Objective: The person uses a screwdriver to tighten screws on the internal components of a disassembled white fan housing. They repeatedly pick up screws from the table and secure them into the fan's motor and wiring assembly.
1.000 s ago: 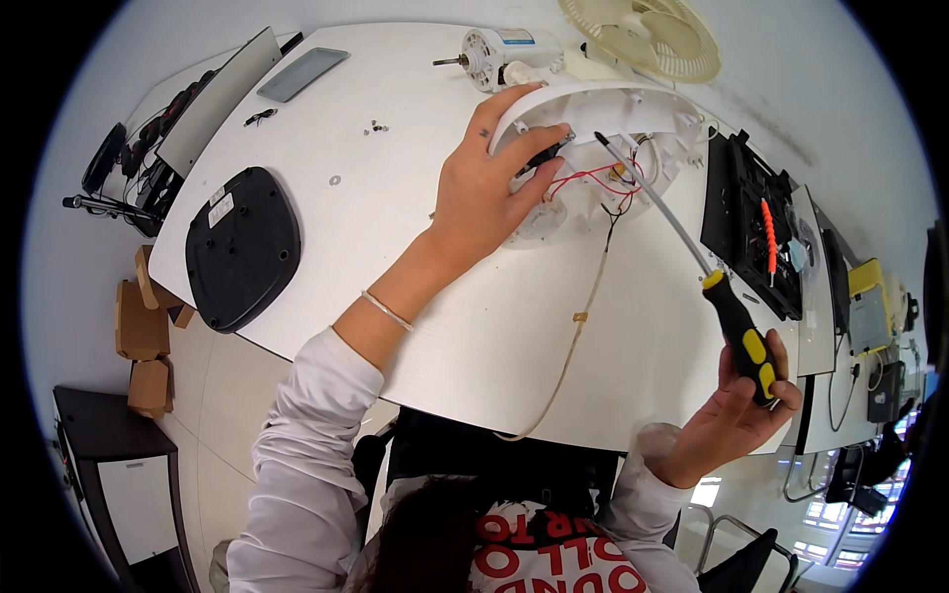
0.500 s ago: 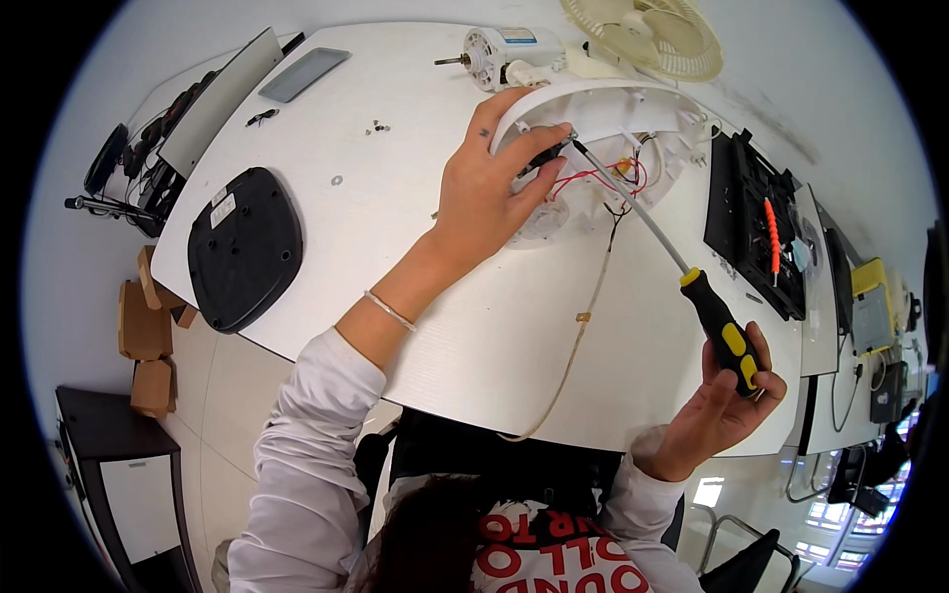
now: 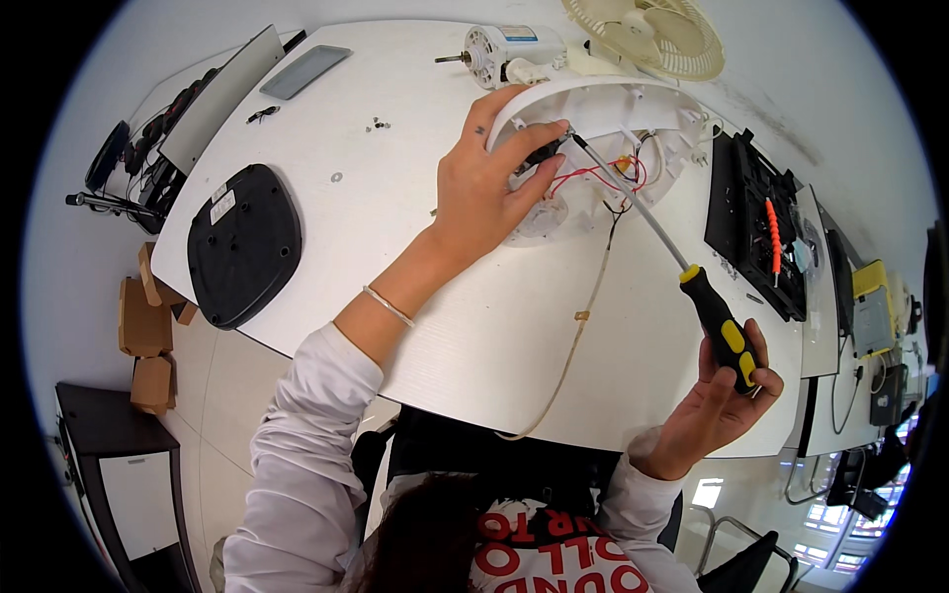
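Worn on the head, the fisheye looks steeply down at close range, with the shirt (image 3: 559, 553) at six o'clock, the table (image 3: 474, 366) central and the fan (image 3: 643, 25) at one.

Compared with 1.0 s ago: brings screwdriver (image 3: 710, 308) left across the white housing (image 3: 603, 111). Now has its tip at the housing's left end, right by the left hand's (image 3: 474, 183) fingertips and the metal end of the small dark part (image 3: 542, 154) there, instead of over the interior further right. Can't tell if touching or just short. Carries right hand (image 3: 717, 400) left too, below right of housing. Crosses red wires (image 3: 581, 174) further left inside housing, showing more loop right of shaft. Makes nearly all that shift by 0.5 s ago.
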The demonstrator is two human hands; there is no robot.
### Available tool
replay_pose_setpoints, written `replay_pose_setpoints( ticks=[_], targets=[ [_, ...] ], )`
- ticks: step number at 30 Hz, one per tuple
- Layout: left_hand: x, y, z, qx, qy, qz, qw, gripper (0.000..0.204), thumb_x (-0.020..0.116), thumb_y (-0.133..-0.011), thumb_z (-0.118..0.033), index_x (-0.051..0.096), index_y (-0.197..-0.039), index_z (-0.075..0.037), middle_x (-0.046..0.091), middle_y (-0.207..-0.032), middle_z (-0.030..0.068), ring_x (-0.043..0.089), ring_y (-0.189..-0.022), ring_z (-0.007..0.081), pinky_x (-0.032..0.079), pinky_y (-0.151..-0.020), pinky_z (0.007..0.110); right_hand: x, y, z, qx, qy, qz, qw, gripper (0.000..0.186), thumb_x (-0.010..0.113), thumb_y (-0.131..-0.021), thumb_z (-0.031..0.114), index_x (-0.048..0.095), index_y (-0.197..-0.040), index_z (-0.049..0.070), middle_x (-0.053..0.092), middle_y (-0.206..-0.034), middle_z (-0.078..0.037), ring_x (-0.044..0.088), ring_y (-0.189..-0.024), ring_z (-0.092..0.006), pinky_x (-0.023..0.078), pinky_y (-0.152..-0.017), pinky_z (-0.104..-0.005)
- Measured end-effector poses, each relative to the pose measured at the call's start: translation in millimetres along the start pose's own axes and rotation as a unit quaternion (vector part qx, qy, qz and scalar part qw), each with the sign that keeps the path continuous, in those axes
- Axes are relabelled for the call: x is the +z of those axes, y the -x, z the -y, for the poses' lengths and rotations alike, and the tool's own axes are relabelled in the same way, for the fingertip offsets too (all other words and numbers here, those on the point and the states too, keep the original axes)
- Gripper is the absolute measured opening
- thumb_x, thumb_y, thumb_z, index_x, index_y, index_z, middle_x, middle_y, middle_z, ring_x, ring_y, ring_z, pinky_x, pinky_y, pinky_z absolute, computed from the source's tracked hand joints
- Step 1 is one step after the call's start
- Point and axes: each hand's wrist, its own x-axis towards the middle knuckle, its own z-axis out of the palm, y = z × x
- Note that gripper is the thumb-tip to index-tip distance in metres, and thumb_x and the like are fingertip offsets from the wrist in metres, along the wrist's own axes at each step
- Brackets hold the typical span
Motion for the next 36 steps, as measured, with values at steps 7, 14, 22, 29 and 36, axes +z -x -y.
replay_pose_setpoints(
  ticks=[7,14,22,29,36],
  targets=[
    [0.1,-1.3,-0.8,0.002,0.001,-0.002,1.0,0.027,0.073,-0.07,-0.011,0.065,-0.096,-0.013,0.049,-0.118,0.0111,0.062,-0.078,0.0224,0.052,-0.059,0.029,-3.2,4.1,1.3,-0.038,0.016,0.036,0.998,0.026,0.059,-0.086,0.014,0.037,-0.099,0.011,0.046,-0.123,-0.021,0.054,-0.11,-0.03,0.053,-0.087,-0.0362],
    [-2.7,0.3,-4.2,-0.029,0.033,0.026,0.999,0.029,0.072,-0.071,-0.005,0.067,-0.099,-0.009,0.047,-0.119,0.0138,0.058,-0.094,0.0238,0.052,-0.074,0.031,5.7,16.7,35.7,-0.151,0.151,0.209,0.954,0.028,0.058,-0.08,-0.006,0.04,-0.095,0.009,0.053,-0.107,-0.017,0.053,-0.108,-0.0408,0.048,-0.092,-0.0463],
    [-3.8,-0.7,-4.0,-0.032,0.053,0.02,0.998,0.027,0.071,-0.072,-0.007,0.066,-0.099,-0.01,0.047,-0.119,0.0141,0.061,-0.083,0.0237,0.051,-0.066,0.031,5.3,9.8,52.9,-0.172,0.237,0.312,0.904,0.031,0.05,-0.078,-0.013,0.043,-0.096,0.011,0.051,-0.116,-0.014,0.05,-0.112,-0.0411,0.048,-0.092,-0.0453],
    [-3.2,-1.6,0.2,-0.009,0.037,0.002,0.999,0.026,0.071,-0.072,-0.008,0.066,-0.098,-0.011,0.048,-0.12,0.0129,0.064,-0.077,0.0232,0.054,-0.063,0.03,4.0,7.9,56.0,-0.197,0.285,0.382,0.857,0.015,0.065,-0.071,0.001,0.059,-0.081,0.011,0.06,-0.11,-0.004,0.052,-0.11,-0.0352,0.053,-0.087,-0.0352],
    [-2.8,-1.4,-3.4,-0.032,0.061,0.005,0.998,0.028,0.071,-0.072,-0.006,0.067,-0.099,-0.011,0.049,-0.12,0.0128,0.063,-0.083,0.0233,0.055,-0.065,0.029,13.5,-6.0,67.6,-0.195,0.26,0.334,0.885,0.027,0.065,-0.071,-0.001,0.055,-0.091,0.013,0.058,-0.108,-0.012,0.055,-0.106,-0.0359,0.054,-0.082,-0.0378]
  ],
)
